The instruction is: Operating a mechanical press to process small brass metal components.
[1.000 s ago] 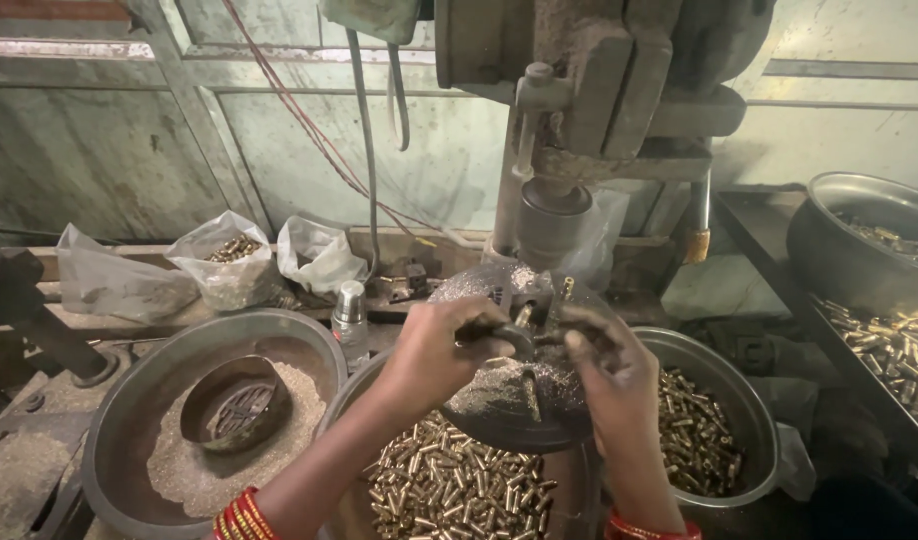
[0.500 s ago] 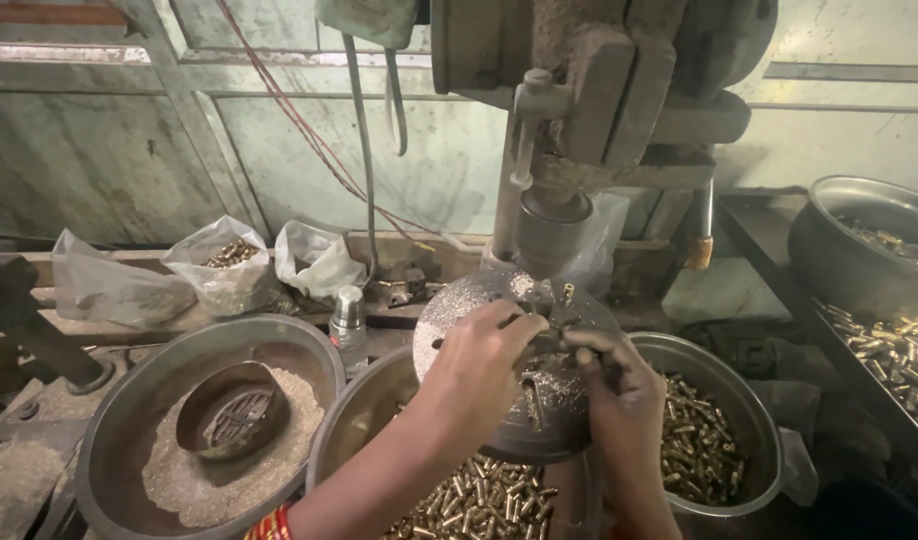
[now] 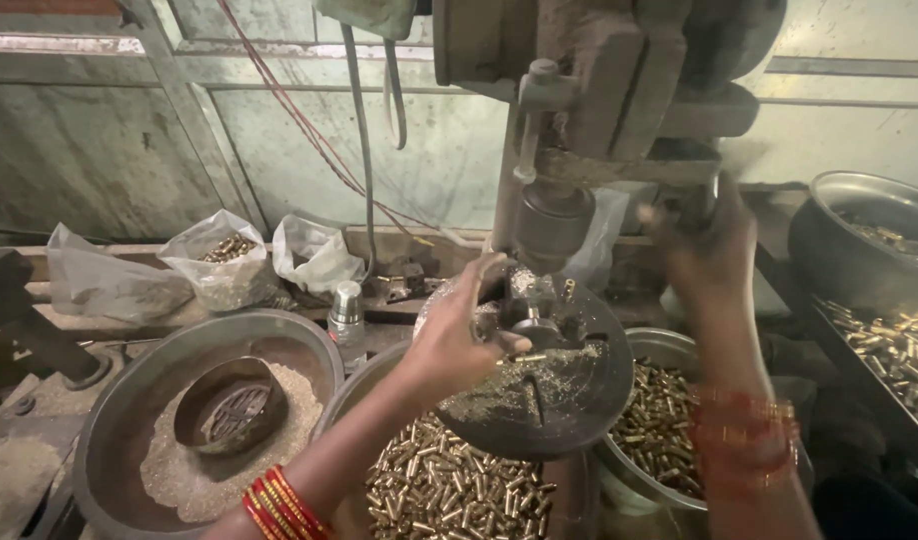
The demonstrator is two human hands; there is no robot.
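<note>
A small brass piece (image 3: 527, 357) is seen lying on the round metal plate (image 3: 539, 400) of the drill press (image 3: 579, 120), just below the spindle (image 3: 551, 222). The plate is dark, dusted with fine brass shavings, and cut by a slot toward its front edge. The piece is touched by the left hand (image 3: 457, 335), which is reached in from the lower left with the wrist bent; its fingers (image 3: 499, 345) are curled together around the piece and the small fixture at the plate's middle. Red bangles are worn on that forearm. The right hand (image 3: 701, 245) is raised at the machine's right side, blurred, with its fingers closed on a lever (image 3: 711, 200). Below the plate, a bowl of brass pieces (image 3: 439, 490) is placed, and another bowl (image 3: 659, 420) sits to its right. At the left, a basin of shavings (image 3: 194, 420) holds a smaller bowl (image 3: 229, 405).
</note>
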